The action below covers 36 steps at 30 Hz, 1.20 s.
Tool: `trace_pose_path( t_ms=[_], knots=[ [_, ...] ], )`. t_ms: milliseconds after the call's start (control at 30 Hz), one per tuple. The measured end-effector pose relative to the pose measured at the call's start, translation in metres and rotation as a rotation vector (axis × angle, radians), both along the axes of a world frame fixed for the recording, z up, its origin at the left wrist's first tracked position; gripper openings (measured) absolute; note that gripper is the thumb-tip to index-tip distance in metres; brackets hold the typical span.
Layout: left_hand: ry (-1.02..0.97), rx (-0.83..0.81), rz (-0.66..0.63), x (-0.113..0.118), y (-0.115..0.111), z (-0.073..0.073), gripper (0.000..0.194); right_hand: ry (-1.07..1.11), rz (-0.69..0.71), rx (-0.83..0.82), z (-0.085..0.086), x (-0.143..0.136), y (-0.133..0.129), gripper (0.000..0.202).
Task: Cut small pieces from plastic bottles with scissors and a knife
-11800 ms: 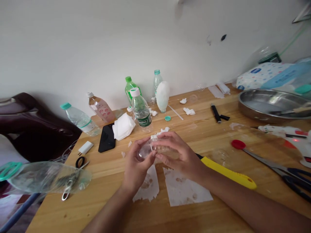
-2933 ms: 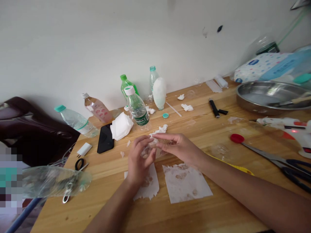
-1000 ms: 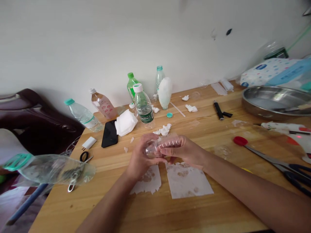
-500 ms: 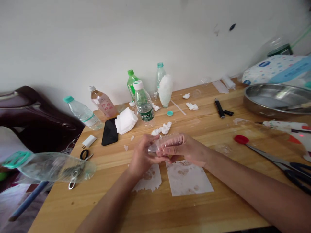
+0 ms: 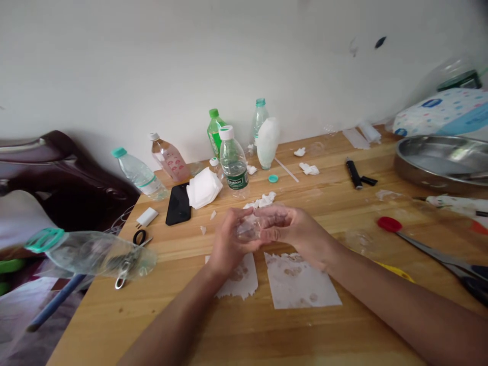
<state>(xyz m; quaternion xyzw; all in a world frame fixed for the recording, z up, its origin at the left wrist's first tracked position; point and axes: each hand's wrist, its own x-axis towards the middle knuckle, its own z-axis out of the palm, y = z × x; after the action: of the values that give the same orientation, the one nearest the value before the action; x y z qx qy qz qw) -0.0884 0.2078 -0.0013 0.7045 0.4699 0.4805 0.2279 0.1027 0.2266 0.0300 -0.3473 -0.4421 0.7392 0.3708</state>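
Fingers of the right hand (image 5: 303, 234) have shifted over the top of the clear ribbed plastic bottle piece (image 5: 247, 230), so more of it seems covered. That hand is partly closed on it; the left hand (image 5: 227, 244) curls loosely around its other end. Relative to the white-capped, green-labelled clear bottle (image 5: 233, 161), the piece is in front and 2 torn-edged white paper sheets (image 5: 307, 290) lie farther forward.
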Motion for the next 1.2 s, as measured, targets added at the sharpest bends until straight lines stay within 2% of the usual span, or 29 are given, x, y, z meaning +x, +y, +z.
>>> trace_pose_path(
  t_ms=[167, 333, 600, 700, 833, 933, 1067, 1200],
  knots=[
    [0.027, 0.007, -0.024, -0.003, 0.000, -0.002, 0.058, -0.026, 0.042, -0.062, 0.000, -0.001, -0.003, 0.058],
    [0.083, 0.051, -0.082, -0.006, 0.001, -0.002, 0.057, -0.013, 0.142, -0.006, -0.010, 0.000, 0.000, 0.045],
    [0.004, 0.015, -0.123, 0.000, 0.001, -0.002, 0.064, 0.052, 0.207, 0.011, -0.014, 0.004, 0.007, 0.035],
    [0.070, 0.035, -0.107, 0.002, -0.003, 0.004, 0.068, 0.063, 0.246, 0.047, -0.012, 0.006, 0.010, 0.028],
    [0.170, 0.128, -0.024, 0.004, -0.010, 0.013, 0.067, 0.094, 0.329, 0.124, -0.008, 0.009, 0.012, 0.019],
    [0.191, 0.042, 0.015, 0.006, -0.013, 0.015, 0.063, 0.050, 0.319, 0.126, -0.008, 0.008, 0.011, 0.021],
    [0.100, -0.202, 0.055, 0.007, -0.014, 0.012, 0.066, -0.002, 0.260, 0.056, -0.010, 0.005, 0.008, 0.030],
    [-0.036, -0.349, -0.052, 0.006, -0.011, 0.018, 0.078, 0.001, 0.271, 0.077, -0.012, 0.008, 0.011, 0.033]
  ],
)
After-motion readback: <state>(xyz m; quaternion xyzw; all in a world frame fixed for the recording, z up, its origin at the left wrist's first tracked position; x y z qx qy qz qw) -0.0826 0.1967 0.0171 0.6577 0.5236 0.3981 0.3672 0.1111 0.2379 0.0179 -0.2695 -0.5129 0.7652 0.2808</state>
